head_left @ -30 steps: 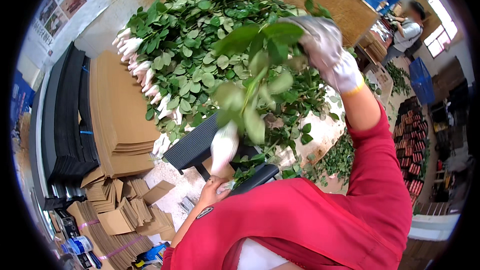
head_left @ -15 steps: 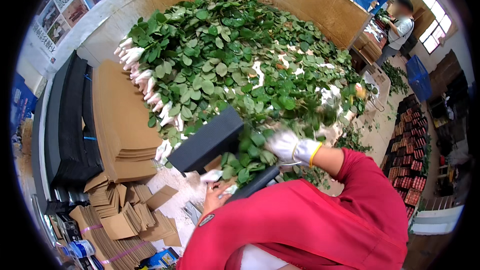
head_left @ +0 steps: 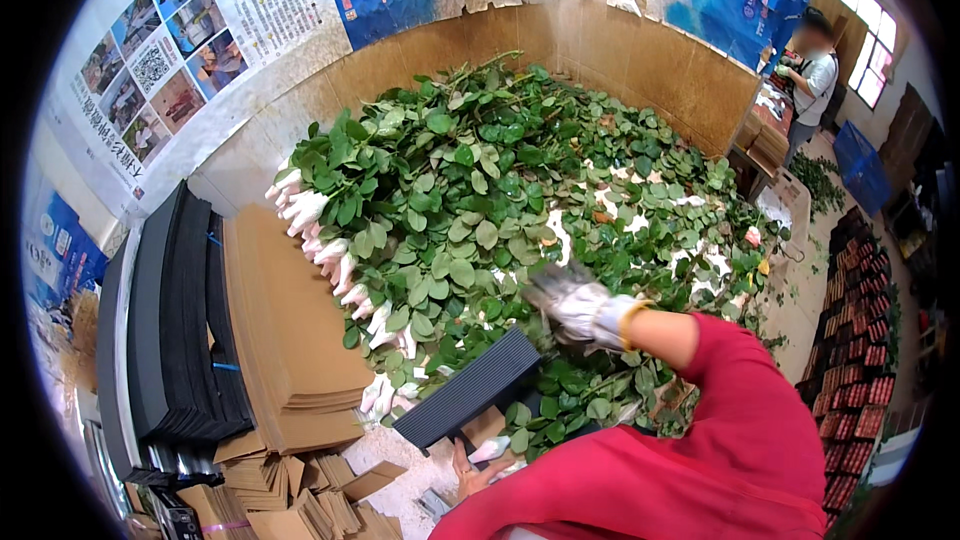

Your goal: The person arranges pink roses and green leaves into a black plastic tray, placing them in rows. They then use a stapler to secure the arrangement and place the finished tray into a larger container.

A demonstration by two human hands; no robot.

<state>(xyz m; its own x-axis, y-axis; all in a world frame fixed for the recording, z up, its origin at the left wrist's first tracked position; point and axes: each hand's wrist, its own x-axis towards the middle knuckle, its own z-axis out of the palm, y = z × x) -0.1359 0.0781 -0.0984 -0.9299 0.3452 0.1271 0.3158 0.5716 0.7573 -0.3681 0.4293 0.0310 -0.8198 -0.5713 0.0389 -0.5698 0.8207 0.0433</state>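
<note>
Fingers (head_left: 550,290), hold unclear: right hand (head_left: 582,309) over leaves (head_left: 470,265), left hand (head_left: 471,474) near ridged block (head_left: 470,390), partly behind red garment (head_left: 650,475)

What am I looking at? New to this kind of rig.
No robot: just a person's hands, seen by a fisheye camera on their head looking down, so straight edges bend. Leafy stems cover much of the work surface, with pale wrapped flowers along the left. The bare left hand is beside another pale flower, near a dark ribbed block. The gloved right hand, blurred, is over the stems. Whether either hand grips anything is unclear. Cardboard sheets and black sheets are at the left.
</note>
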